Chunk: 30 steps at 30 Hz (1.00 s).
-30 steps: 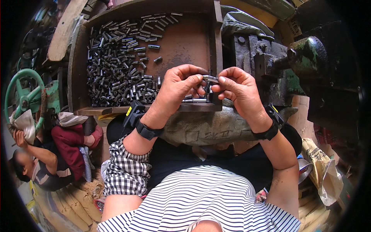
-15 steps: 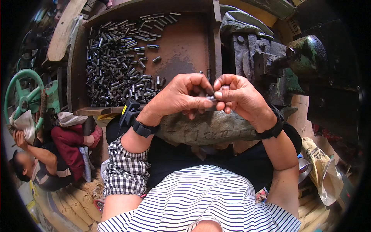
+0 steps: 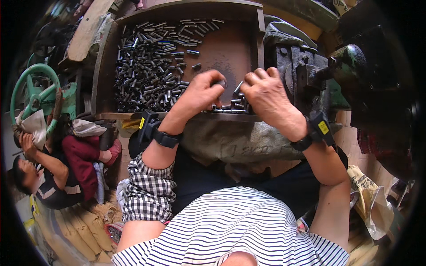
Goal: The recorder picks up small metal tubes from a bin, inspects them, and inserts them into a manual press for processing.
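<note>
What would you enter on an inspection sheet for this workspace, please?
Surface: wooden tray, only partly covered.
Job's things: metal tubes, heaped at left, some near the hands.
Clutter: grey sack at the tray's near edge; crumpled bag at lower right.
Hands: left hand pinches a small part; right hand is at a tube, grip unclear.
Cables: nothing seen.
Surroundings: dark machine at right; green wheel and another person at left.
</note>
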{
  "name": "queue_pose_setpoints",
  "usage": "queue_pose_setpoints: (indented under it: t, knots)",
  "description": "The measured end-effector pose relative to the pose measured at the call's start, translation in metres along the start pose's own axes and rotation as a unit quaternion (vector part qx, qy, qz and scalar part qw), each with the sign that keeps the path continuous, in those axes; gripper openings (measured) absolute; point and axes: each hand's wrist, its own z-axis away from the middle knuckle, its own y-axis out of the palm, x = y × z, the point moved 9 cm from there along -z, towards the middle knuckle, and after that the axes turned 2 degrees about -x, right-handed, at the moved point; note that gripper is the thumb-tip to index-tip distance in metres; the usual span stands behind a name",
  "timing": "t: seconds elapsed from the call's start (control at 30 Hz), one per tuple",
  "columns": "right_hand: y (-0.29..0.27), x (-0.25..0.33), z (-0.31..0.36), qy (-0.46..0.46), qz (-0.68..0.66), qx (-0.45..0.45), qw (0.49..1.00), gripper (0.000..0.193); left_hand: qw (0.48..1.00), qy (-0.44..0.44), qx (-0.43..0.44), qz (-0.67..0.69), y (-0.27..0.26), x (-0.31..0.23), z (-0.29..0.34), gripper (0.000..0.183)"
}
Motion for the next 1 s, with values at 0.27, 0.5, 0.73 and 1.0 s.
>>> queue_pose_setpoints:
  t: [0.27,0.5,0.73,1.0]
  knots:
    - [0.041,0.011,-0.015,-0.032,0.046,0.134,0.989,0.012,0.876,0.182,0.043,-0.445,0.031,0.001,-0.012,0.026]
    - [0.021,-0.002,-0.007,0.014,-0.022,0.033,0.999,0.007,0.830,0.144,0.041,-0.538,0.029,-0.005,-0.007,0.024]
    - [0.003,-0.011,0.017,0.152,-0.271,-0.054,0.949,0.016,0.857,0.176,0.045,-0.482,0.025,-0.006,-0.007,0.019]
    - [0.024,-0.006,0.062,0.373,-0.674,-0.078,0.633,0.020,0.970,0.007,0.088,0.226,0.025,-0.003,0.034,0.007]
